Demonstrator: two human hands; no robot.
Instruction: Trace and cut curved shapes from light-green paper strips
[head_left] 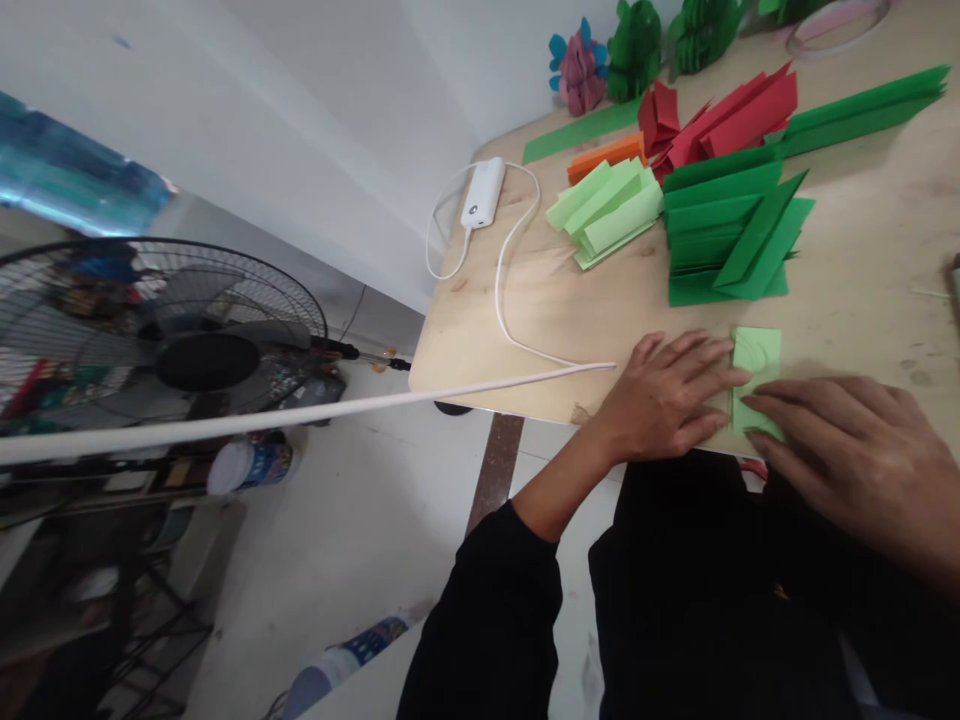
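Observation:
A small light green paper piece (756, 350), with faint curved lines on it, lies at the near edge of the wooden table. My left hand (671, 390) rests flat on the tabletop to its left, fingers stretched out and fingertips touching its left edge. My right hand (862, 450) bends over the paper's lower part, its thumb and fingers closed on it in a pinch. The fingers cover some of the paper there. Just beyond lie a stack of folded dark green paper (720, 230) and some folded light green paper (607, 210).
Red folded paper (742, 115), an orange strip (607, 155) and a long green strip (870, 110) lie farther back. Finished-looking paper figures (634, 50) stand by the wall. A white power bank (484, 190) with a cable sits left. A fan (202, 350) stands beyond the table's left edge.

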